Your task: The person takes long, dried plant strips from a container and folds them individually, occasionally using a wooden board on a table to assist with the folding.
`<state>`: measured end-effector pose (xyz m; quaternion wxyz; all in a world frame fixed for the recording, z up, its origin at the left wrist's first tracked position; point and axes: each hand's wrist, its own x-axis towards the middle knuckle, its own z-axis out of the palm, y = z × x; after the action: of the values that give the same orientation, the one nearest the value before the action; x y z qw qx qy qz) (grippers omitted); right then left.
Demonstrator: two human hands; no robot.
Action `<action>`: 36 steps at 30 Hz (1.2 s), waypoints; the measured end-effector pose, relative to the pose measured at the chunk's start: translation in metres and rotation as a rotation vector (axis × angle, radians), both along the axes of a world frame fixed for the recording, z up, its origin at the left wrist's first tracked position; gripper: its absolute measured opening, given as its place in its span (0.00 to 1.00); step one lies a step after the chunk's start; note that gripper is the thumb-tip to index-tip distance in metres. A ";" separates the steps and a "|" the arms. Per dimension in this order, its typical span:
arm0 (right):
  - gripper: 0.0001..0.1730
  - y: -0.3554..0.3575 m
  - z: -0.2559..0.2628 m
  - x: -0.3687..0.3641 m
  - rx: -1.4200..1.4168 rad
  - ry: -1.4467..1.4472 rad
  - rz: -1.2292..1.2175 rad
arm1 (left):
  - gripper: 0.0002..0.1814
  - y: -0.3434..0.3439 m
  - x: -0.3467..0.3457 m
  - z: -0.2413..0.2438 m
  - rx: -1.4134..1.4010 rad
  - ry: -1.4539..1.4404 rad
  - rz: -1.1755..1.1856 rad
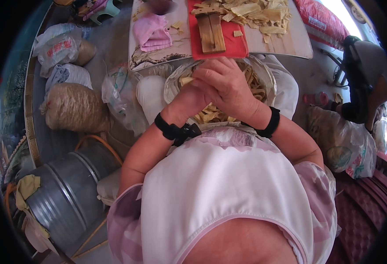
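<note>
My left hand (pixel 191 99) and my right hand (pixel 224 82) meet above a pale sack (pixel 271 77) between my knees, the right partly over the left. A pale yellow dried strip (pixel 186 80) shows at the left hand's fingers; whether they grip it is hard to tell. Many similar strips (pixel 213 114) lie in the sack. On the table just beyond, a wooden block with a lengthwise slot (pixel 210 33) rests on a red cloth (pixel 196 43). A heap of dried strips (pixel 259 13) covers the table's back right.
A folded pink cloth (pixel 152 32) lies on the table (pixel 180 49). Filled bags (pixel 73 107) and a ribbed metal drum (pixel 64 194) stand at the left. Another plastic bag (pixel 342 142) sits at the right, near a person's leg (pixel 375 99).
</note>
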<state>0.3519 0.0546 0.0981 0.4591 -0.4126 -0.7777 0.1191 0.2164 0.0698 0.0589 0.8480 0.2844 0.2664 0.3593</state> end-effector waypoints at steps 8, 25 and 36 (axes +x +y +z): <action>0.10 0.004 -0.004 0.001 -0.395 0.434 -0.015 | 0.09 0.019 -0.005 -0.006 -0.154 0.054 -0.039; 0.16 0.019 -0.009 0.013 -0.581 0.371 0.077 | 0.09 0.030 -0.009 0.025 1.103 0.953 0.269; 0.15 0.024 0.006 0.024 -0.852 0.630 0.241 | 0.07 0.042 -0.006 0.011 0.784 0.513 0.366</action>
<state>0.3763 0.0789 0.1041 0.4451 -0.4145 -0.5270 0.5936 0.2103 0.1120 0.0695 0.5076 0.6093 0.3567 0.4938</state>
